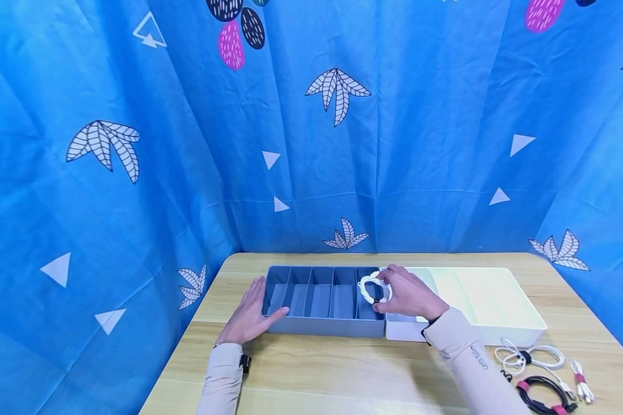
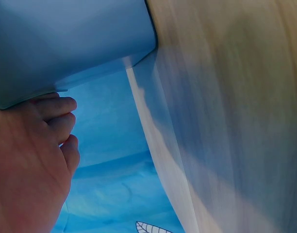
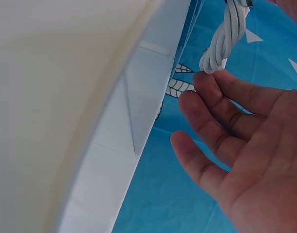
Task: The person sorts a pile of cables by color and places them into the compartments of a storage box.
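From my remote station I see the right hand [image 1: 409,294] pinching a coiled white cable [image 1: 362,287] between thumb and fingertips, right of lower centre in the head view, over the right-end compartment of the gray divided organizer [image 1: 324,327], while the left hand [image 1: 249,312] rests, fingers extended, against its left end. The coil looks nearly as wide as that slot (my guess), so an off-line release could snag it on the divider or spill it into the adjoining white box [image 1: 519,336]. The right sleeve [image 1: 472,354], lower right, seems to read "LET'S SLIM".
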`<state>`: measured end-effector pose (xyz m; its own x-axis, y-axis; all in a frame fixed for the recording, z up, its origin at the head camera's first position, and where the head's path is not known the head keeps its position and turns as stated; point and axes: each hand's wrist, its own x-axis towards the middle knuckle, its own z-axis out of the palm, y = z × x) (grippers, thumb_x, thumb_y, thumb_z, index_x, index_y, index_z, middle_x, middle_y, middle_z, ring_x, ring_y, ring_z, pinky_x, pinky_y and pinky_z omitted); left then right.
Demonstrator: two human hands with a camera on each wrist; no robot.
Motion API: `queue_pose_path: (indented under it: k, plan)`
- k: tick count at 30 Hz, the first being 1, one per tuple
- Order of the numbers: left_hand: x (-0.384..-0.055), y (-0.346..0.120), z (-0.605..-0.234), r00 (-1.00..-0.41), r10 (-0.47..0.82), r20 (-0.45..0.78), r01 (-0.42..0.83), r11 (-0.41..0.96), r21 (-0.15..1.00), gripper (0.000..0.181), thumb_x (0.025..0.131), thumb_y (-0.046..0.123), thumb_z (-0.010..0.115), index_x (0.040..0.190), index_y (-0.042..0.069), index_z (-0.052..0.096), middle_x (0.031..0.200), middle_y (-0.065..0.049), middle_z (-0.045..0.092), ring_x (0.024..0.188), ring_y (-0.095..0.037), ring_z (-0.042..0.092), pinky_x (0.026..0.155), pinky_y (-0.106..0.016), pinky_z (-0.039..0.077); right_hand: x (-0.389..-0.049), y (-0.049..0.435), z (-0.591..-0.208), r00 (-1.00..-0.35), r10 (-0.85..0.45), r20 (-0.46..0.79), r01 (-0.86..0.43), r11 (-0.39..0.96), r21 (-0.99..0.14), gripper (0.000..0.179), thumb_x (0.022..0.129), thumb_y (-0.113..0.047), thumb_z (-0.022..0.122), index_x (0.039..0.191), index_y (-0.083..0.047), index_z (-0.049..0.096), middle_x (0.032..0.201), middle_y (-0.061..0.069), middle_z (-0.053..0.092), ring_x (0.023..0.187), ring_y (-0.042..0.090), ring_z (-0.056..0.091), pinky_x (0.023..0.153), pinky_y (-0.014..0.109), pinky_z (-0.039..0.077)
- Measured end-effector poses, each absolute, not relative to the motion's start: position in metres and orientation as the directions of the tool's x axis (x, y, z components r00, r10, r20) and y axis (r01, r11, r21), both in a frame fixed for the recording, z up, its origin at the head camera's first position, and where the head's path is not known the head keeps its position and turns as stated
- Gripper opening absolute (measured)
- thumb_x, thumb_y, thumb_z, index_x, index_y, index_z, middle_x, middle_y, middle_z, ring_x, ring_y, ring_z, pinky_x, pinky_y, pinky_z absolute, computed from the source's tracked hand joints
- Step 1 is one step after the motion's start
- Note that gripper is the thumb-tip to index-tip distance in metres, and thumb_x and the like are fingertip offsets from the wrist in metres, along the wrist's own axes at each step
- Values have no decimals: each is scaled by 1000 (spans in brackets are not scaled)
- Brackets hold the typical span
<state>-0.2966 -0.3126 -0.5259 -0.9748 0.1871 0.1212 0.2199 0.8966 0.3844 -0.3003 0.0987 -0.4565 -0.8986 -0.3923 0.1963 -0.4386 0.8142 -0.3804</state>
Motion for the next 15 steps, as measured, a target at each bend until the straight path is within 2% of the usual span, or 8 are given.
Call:
queue_pose_path:
  k: [15]
  plan:
    - [-298, -313, -526, -978, 180, 106, 208, 897, 390, 111, 83, 81, 47, 160, 11, 5, 168, -4, 5, 157, -24, 2, 127, -49, 13, -302, 95, -457, -907, -388, 167, -422, 827, -372, 64, 66, -47, 86, 112, -5, 69, 99, 3, 62, 88, 17, 54, 69, 28, 49]
